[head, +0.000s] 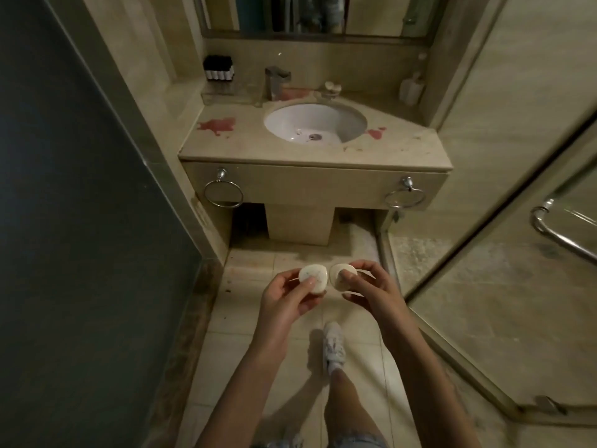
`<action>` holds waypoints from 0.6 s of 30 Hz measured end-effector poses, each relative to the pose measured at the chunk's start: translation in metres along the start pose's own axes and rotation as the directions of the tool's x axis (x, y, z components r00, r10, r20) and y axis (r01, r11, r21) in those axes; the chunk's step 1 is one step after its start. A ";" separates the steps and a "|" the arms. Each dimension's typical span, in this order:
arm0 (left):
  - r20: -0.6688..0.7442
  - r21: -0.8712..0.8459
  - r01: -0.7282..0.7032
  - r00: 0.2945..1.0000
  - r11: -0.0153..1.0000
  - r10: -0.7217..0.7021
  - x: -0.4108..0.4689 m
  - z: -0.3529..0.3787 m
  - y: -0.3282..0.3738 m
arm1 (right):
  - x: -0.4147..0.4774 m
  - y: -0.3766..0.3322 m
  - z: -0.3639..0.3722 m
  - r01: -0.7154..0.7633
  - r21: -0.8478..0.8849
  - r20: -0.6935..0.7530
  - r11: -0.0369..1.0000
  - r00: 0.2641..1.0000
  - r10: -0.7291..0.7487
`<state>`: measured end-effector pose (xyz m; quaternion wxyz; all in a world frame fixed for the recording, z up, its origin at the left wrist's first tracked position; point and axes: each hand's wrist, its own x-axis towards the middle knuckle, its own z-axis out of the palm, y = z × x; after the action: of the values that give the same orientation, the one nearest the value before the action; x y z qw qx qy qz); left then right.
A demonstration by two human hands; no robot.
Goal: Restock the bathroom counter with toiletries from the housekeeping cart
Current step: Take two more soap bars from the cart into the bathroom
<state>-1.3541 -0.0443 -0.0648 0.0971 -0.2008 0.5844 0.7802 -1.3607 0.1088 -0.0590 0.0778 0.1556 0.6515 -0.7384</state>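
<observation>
Tiled floor [245, 318] fills the near view, with a white shoe [334, 345] on it below the hands. The left hand [284, 295] pinches a round white soap [318, 272] between curled fingers and thumb. The right hand [371, 289] pinches a second soap [337, 269] the same way. Both bars are held edge to edge above the floor, in front of the counter [403, 147] and well apart from it; nothing lies between them and it. A dark door [64, 221] closes the left side and a glass shower door [517, 253] the right, leaving a narrow aisle.

Two towel rings [223, 194] hang on the counter's front face, one near each end. Red stains [216, 126] mark the top at the left edge and just right of the sink [310, 122], which sits in the middle. Behind the sink stands a tap [276, 82]. A rack of small bottles [219, 67] is in the back left corner. A small dish [332, 88] with pale pieces is right of the tap, and a white dispenser [411, 88] is in the back right corner. A mirror [316, 14] hangs above.
</observation>
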 end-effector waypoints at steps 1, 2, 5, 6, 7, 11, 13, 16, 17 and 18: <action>-0.021 -0.026 0.008 1.000 1.000 -0.008 0.014 0.004 0.004 | 0.017 -0.003 0.002 -0.012 0.015 0.011 1.000 1.000 0.012; -0.039 -0.053 0.015 0.999 0.998 -0.017 0.029 0.008 0.010 | 0.034 -0.006 0.003 -0.025 0.026 0.022 0.999 0.999 0.024; -0.080 -0.091 0.007 0.997 0.996 -0.014 0.081 0.028 0.029 | 0.094 -0.023 0.005 -0.048 0.061 0.058 0.997 0.997 0.045; -0.086 -0.099 0.002 0.996 0.995 -0.011 0.100 0.038 0.037 | 0.116 -0.031 0.003 -0.051 0.077 0.069 0.996 0.997 0.046; -0.089 -0.104 -0.005 0.996 0.995 -0.004 0.119 0.047 0.044 | 0.138 -0.039 0.000 -0.048 0.087 0.077 0.995 0.996 0.041; -0.062 -0.124 -0.026 0.998 0.992 0.018 0.196 0.091 0.080 | 0.225 -0.082 -0.016 -0.024 0.102 0.079 0.995 0.997 0.016; -0.072 -0.135 -0.029 0.997 0.990 0.019 0.233 0.115 0.096 | 0.263 -0.103 -0.026 -0.011 0.088 0.086 0.996 0.996 0.003; -0.089 -0.165 -0.022 0.996 0.986 0.007 0.282 0.146 0.114 | 0.314 -0.131 -0.038 0.002 0.091 0.081 0.996 0.997 -0.010; -0.093 -0.163 -0.008 0.996 0.987 -0.007 0.296 0.153 0.118 | 0.329 -0.138 -0.042 0.001 0.100 0.078 0.995 0.997 -0.009; -0.098 -0.141 0.004 0.995 0.990 -0.018 0.308 0.159 0.122 | 0.343 -0.144 -0.044 -0.002 0.114 0.076 0.994 0.997 -0.006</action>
<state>-1.7104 0.0454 -0.0520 0.0580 -0.2488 0.5308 0.8081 -1.7234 0.2024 -0.0420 0.0928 0.1311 0.6051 -0.7798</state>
